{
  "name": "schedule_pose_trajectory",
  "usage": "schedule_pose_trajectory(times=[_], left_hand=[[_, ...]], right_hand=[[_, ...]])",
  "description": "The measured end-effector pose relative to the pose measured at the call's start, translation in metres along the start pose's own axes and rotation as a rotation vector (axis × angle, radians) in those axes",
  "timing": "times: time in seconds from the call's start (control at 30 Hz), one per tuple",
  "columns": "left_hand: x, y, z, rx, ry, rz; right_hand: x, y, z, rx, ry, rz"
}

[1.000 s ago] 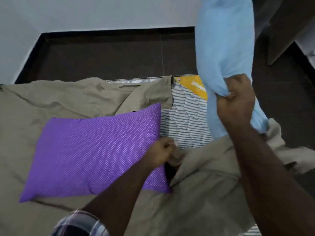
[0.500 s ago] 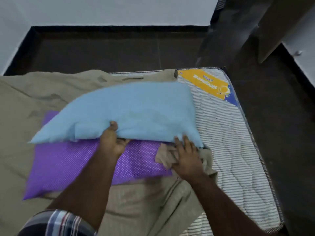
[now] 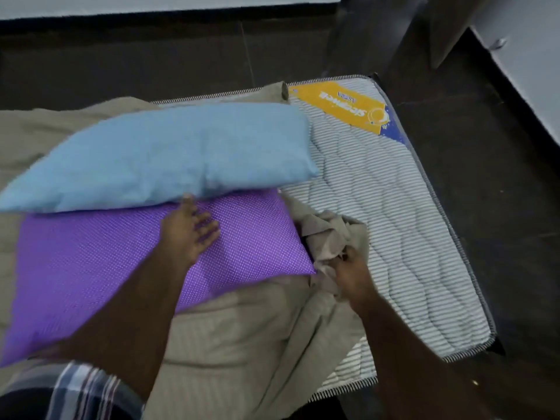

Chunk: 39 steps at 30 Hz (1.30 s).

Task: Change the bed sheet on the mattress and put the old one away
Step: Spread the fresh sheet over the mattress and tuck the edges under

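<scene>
A beige bed sheet [image 3: 242, 338] lies rumpled over the left and middle of a striped quilted mattress [image 3: 394, 225], whose right part is bare. A purple dotted pillow [image 3: 100, 268] rests on the sheet, and a light blue pillow [image 3: 169, 153] lies across its far edge. My left hand [image 3: 189, 230] hovers open over the purple pillow, fingers spread, just below the blue pillow. My right hand [image 3: 351, 269] is closed on a bunched fold of the beige sheet beside the purple pillow's right corner.
The mattress lies on a dark tiled floor [image 3: 500, 207], with a yellow label [image 3: 345, 106] at its far right corner. A white wall [image 3: 151, 4] runs along the back. A dark furniture panel [image 3: 448, 28] and white surface [image 3: 527, 62] stand at the upper right.
The blue pillow was swung down from my right hand and laid on the purple pillow. My left hand has let go of it and opened; my right hand gathered the sheet.
</scene>
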<state>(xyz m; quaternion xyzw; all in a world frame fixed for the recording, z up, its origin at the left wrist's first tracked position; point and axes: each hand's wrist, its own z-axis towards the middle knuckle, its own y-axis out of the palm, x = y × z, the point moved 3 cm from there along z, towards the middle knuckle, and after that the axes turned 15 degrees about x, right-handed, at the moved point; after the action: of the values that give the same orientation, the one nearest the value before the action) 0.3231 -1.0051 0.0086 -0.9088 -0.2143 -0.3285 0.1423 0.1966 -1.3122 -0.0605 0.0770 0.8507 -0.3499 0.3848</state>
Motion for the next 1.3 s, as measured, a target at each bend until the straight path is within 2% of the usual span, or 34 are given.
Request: schedule_pose_trajectory(times=[0.07,0.17,0.23,0.3,0.37,0.4,0.47,0.53,0.57,0.67,0.77,0.8,0.87,0.9,0.97,1.0,1.07,1.2,1.3], left_hand=[[-0.033,0.020,-0.024,-0.050,0.013,0.127],[-0.094,0.052,-0.059,-0.278,0.081,0.444],[-0.142,0.063,-0.073,-0.451,0.231,0.750],[-0.187,0.068,-0.082,-0.590,0.332,0.936],[-0.222,0.070,-0.090,-0.643,0.348,1.045],[-0.235,0.072,-0.095,-0.636,0.375,1.106],[-0.258,0.074,-0.108,-0.576,0.500,1.249],[-0.284,0.081,-0.128,-0.485,0.617,1.397],[-0.299,0.087,-0.135,-0.426,0.690,1.464],[-0.337,0.106,-0.156,-0.273,0.869,1.657],[-0.359,0.121,-0.177,-0.117,1.083,1.718],[-0.360,0.125,-0.185,-0.092,1.146,1.708],[-0.368,0.131,-0.194,-0.144,1.146,1.712],[-0.377,0.134,-0.198,-0.234,1.156,1.693],[-0.393,0.136,-0.222,-0.410,1.178,1.620],[-0.405,0.134,-0.236,-0.476,1.183,1.605],[-0.432,0.126,-0.253,-0.548,1.131,1.637],[-0.455,0.110,-0.251,-0.599,0.993,1.725],[-0.455,0.103,-0.246,-0.715,0.846,1.786]], right_hand=[[0.000,-0.004,-0.010,-0.023,0.024,0.150],[0.007,-0.015,-0.023,-0.092,0.044,0.300],[0.028,-0.021,-0.026,-0.165,0.026,0.214],[0.047,-0.025,-0.032,-0.227,0.040,0.124],[0.052,-0.034,-0.034,-0.162,0.075,0.121],[0.050,-0.042,-0.031,-0.104,0.133,0.220],[0.039,-0.065,-0.025,-0.047,0.303,0.602],[0.039,-0.109,-0.006,0.008,0.362,0.887],[0.045,-0.138,0.007,0.040,0.352,0.949],[0.062,-0.231,0.042,0.121,0.234,1.086],[0.093,-0.341,0.075,0.389,0.047,1.086],[0.108,-0.375,0.084,0.486,0.044,1.075],[0.155,-0.419,0.097,0.560,0.145,1.028],[0.185,-0.422,0.102,0.568,0.216,0.973],[0.243,-0.404,0.095,0.580,0.301,0.704],[0.263,-0.382,0.081,0.551,0.311,0.566],[0.296,-0.326,0.043,0.404,0.359,0.448],[0.317,-0.232,-0.013,0.106,0.599,0.580],[0.310,-0.209,-0.003,0.115,0.653,0.713]])
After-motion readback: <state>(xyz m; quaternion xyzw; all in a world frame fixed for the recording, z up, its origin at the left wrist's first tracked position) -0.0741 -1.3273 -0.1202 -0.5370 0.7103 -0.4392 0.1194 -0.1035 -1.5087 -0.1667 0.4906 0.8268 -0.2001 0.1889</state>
